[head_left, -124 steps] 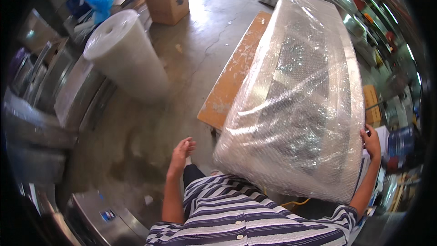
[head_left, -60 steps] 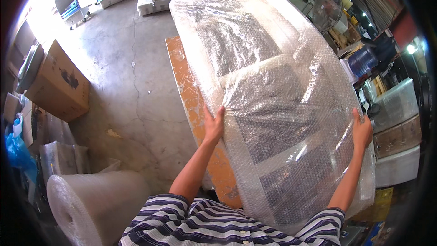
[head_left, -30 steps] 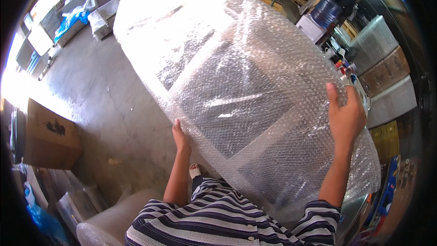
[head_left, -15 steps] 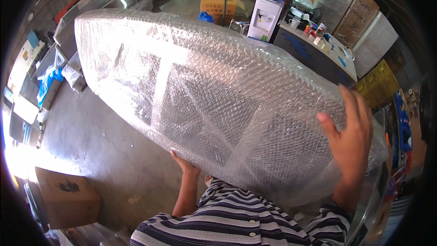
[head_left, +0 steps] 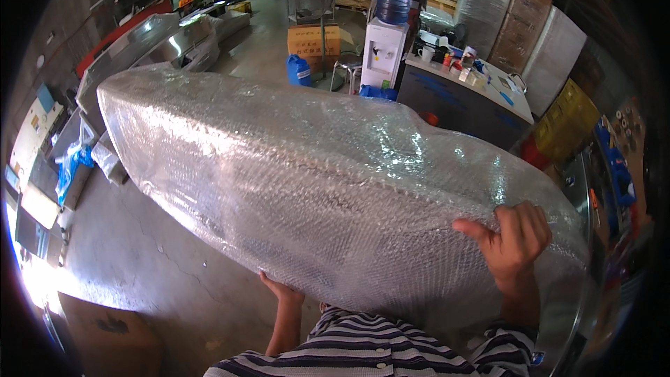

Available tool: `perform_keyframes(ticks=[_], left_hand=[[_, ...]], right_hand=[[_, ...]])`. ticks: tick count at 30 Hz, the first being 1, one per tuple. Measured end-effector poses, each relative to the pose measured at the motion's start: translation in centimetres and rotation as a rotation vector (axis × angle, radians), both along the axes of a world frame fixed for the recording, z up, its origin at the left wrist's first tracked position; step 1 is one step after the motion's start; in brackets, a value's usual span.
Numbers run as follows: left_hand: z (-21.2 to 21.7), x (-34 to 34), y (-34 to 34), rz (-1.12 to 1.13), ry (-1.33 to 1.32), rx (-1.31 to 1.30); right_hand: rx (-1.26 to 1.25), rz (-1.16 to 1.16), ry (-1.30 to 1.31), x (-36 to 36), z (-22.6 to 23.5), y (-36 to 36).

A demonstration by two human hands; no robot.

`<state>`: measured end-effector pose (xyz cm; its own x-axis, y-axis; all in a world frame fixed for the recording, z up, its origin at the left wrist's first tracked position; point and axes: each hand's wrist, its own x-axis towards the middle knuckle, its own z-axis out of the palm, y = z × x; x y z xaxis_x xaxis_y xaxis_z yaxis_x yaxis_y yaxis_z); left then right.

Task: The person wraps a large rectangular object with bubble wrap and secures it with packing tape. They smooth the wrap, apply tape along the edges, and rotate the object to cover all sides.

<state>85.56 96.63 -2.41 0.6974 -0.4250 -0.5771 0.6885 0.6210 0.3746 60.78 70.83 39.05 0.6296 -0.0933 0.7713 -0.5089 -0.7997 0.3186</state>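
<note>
A large, long object wrapped in clear bubble wrap stretches across the view in front of my body, its contents blurred by the plastic. On its right part, my right hand is closed over the upper long edge, thumb pointing left and fingers curled on the wrap. My left hand holds the near lower edge from below. Only its thumb and wrist side show, and its other fingers are hidden under the wrapped object.
Beyond the object stand a white water dispenser, a cardboard box and a blue jug. A cluttered desk is at the far right, near a yellow crate. Another carton sits at the lower left.
My right hand has gone from spread fingers over the wrap to a grip on the upper edge. The wrapped object has tilted, showing more of its far side. My left hand stays underneath.
</note>
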Motion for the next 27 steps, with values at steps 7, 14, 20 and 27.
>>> perform_keyframes(ticks=[7, 14, 20, 27], left_hand=[[1.8, -0.7, -0.9, -0.043, -0.012, 0.004], [1.7, -0.3, -3.5, 0.024, -0.017, -0.008], [2.0, -0.5, -5.4, 0.074, -0.028, -0.132], [1.2, 0.8, -6.4, 0.069, -0.075, -0.001]], right_hand=[[0.103, 0.042, -0.038, 0.2, 0.0, -0.8], [0.194, 0.098, 0.003, 1.8, 1.4, -2.7], [0.219, 0.14, 0.035, 2.5, 0.6, -5.9], [0.095, 0.216, -0.128, 5.6, -1.2, -12.0]])
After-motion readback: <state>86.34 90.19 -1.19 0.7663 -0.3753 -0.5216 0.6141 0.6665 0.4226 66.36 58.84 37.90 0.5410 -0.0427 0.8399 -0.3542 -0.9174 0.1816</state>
